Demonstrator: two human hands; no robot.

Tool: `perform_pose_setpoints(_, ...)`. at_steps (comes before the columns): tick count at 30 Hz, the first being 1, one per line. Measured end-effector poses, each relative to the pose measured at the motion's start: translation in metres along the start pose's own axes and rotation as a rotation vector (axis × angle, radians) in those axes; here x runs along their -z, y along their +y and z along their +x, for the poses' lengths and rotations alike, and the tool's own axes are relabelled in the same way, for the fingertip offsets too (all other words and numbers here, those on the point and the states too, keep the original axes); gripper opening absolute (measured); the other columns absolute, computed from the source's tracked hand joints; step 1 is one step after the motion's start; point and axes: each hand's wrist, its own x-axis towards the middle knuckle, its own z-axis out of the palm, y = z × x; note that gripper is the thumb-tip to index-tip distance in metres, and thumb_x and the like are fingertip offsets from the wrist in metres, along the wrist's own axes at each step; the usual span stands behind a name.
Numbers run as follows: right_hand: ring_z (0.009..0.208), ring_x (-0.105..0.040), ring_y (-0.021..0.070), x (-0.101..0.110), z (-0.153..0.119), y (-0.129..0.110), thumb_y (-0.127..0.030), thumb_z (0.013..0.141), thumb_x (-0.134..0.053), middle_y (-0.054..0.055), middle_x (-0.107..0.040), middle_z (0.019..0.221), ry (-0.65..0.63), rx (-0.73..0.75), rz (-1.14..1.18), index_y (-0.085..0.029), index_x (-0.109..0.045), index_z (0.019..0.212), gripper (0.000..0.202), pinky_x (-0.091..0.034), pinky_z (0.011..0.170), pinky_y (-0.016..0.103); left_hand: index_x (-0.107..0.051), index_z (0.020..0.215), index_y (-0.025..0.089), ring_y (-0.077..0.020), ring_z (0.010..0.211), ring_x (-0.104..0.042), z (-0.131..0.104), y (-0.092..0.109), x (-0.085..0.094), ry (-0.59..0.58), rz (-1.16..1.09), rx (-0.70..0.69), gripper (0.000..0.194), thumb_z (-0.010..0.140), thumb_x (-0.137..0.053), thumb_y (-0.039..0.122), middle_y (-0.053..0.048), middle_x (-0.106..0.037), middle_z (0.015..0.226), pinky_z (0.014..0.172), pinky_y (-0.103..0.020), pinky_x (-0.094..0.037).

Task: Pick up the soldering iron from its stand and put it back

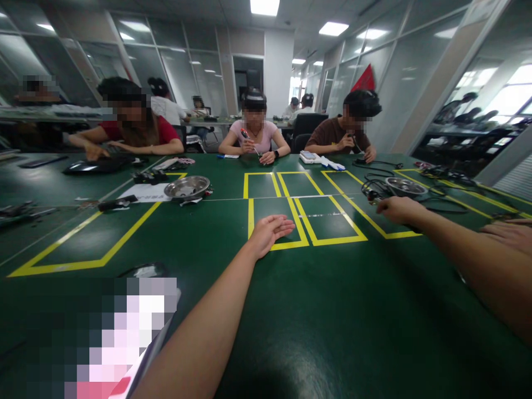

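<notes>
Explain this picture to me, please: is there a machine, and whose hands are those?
No robot here: these are a person's two bare hands, seen from a camera worn on that person's head. The left hand is open, fingers together, at the yellow tape on the green table, with nothing visible in it. The right hand is at the black cables beside a metal bowl; whether it grips anything is too small to tell. Another metal bowl sits farther left, and people sit across the table.

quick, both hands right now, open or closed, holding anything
Left hand: open, holding nothing.
Right hand: curled, at the black cables by the metal bowl; whether it grips anything cannot be told.
</notes>
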Motion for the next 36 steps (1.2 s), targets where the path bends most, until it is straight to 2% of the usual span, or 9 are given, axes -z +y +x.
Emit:
perform_pose_setpoints(2, 0.06, -0.061, 0.0146, -0.006, -0.011, -0.018, -0.017, 0.081, -0.065, 0.012, -0.066, 0.075, -0.143, -0.018, 0.227, -0.014, -0.073, 0.094, 0.016, -0.045, 0.06, 0.028, -0.061, 0.1, 0.007, -0.0233, 0.092, -0.069, -0.001, 0.001, 0.0, -0.005, 0.003, 0.0, 0.019, 0.086, -0.061, 0.019, -0.022, -0.069, 0.101, 0.091, -0.039, -0.052)
perform_pose_setpoints(4, 0.056, -0.059, 0.0131, -0.014, -0.029, -0.041, -0.02, 0.083, -0.063, 0.008, -0.064, 0.075, -0.281, -0.076, 0.639, -0.018, -0.069, 0.106, 0.024, -0.048, 0.054, 0.026, -0.062, 0.1, 0.007, -0.0228, 0.091, -0.069, -0.001, 0.001, -0.001, -0.007, 0.01, 0.002, 0.019, 0.086, -0.062, 0.019, -0.021, -0.069, 0.101, 0.091, -0.039, -0.052)
perform_pose_setpoints(7, 0.057, -0.06, 0.0138, -0.027, -0.064, -0.083, -0.022, 0.078, -0.068, 0.006, -0.064, 0.079, -0.364, -0.088, 1.197, -0.019, -0.065, 0.103, 0.025, -0.052, 0.049, 0.026, -0.062, 0.101, 0.007, -0.0227, 0.091, -0.069, -0.001, 0.001, 0.0, -0.016, 0.01, -0.003, 0.02, 0.086, -0.062, 0.019, -0.02, -0.069, 0.1, 0.092, -0.04, -0.051)
perform_pose_setpoints(13, 0.064, -0.062, 0.0138, -0.05, -0.128, -0.163, -0.028, 0.078, -0.071, 0.005, -0.066, 0.091, -0.529, 0.1, 1.718, -0.022, -0.062, 0.1, 0.025, -0.056, 0.056, 0.03, -0.061, 0.092, 0.008, -0.0238, 0.091, -0.068, 0.005, -0.005, 0.003, 0.096, -0.1, -0.077, 0.025, 0.086, -0.062, 0.032, -0.019, -0.068, 0.095, 0.092, -0.042, -0.05)
perform_pose_setpoints(16, 0.065, -0.062, 0.0139, -0.058, -0.151, -0.19, -0.031, 0.079, -0.07, 0.005, -0.066, 0.093, -0.615, 0.163, 1.82, -0.022, -0.062, 0.101, 0.025, -0.057, 0.058, 0.031, -0.061, 0.091, 0.009, -0.0227, 0.085, -0.068, 0.006, -0.004, 0.003, 0.109, -0.134, -0.113, 0.036, 0.085, -0.061, 0.045, -0.015, -0.068, 0.09, 0.087, -0.041, -0.051)
perform_pose_setpoints(19, 0.063, -0.062, 0.013, -0.064, -0.164, -0.201, -0.032, 0.079, -0.07, 0.004, -0.065, 0.092, -0.645, 0.2, 1.85, -0.022, -0.063, 0.1, 0.024, -0.056, 0.057, 0.029, -0.062, 0.09, 0.011, -0.0202, 0.078, -0.067, 0.004, -0.002, 0.002, 0.118, -0.112, -0.146, 0.038, 0.081, -0.063, 0.047, -0.011, -0.068, 0.088, 0.08, -0.038, -0.052)
perform_pose_setpoints(26, 0.06, -0.061, 0.0112, -0.07, -0.17, -0.196, -0.033, 0.081, -0.069, 0.003, -0.063, 0.09, -0.613, 0.238, 1.835, -0.02, -0.063, 0.098, 0.022, -0.053, 0.055, 0.026, -0.056, 0.077, 0.011, -0.0191, 0.076, -0.067, 0.004, -0.005, 0.0, 0.157, -0.019, -0.158, 0.025, 0.074, -0.074, 0.029, -0.01, -0.069, 0.081, 0.076, -0.037, -0.053)
perform_pose_setpoints(31, 0.059, -0.061, 0.0113, -0.071, -0.169, -0.195, -0.032, 0.08, -0.069, 0.004, -0.063, 0.09, -0.618, 0.24, 1.844, -0.019, -0.064, 0.098, 0.023, -0.051, 0.055, 0.026, -0.058, 0.083, 0.01, -0.0216, 0.078, -0.069, 0.005, -0.004, 0.0, 0.174, -0.064, -0.135, 0.024, 0.075, -0.072, 0.028, -0.015, -0.07, 0.087, 0.075, -0.037, -0.055)
perform_pose_setpoints(36, 0.06, -0.061, 0.0119, -0.072, -0.166, -0.196, -0.031, 0.079, -0.071, 0.005, -0.065, 0.091, -0.612, 0.205, 1.895, -0.018, -0.065, 0.098, 0.024, -0.051, 0.056, 0.027, -0.061, 0.086, 0.01, -0.021, 0.077, -0.069, 0.003, -0.001, 0.0, 0.177, -0.095, -0.135, 0.02, 0.076, -0.07, 0.025, -0.012, -0.071, 0.084, 0.079, -0.04, -0.055)
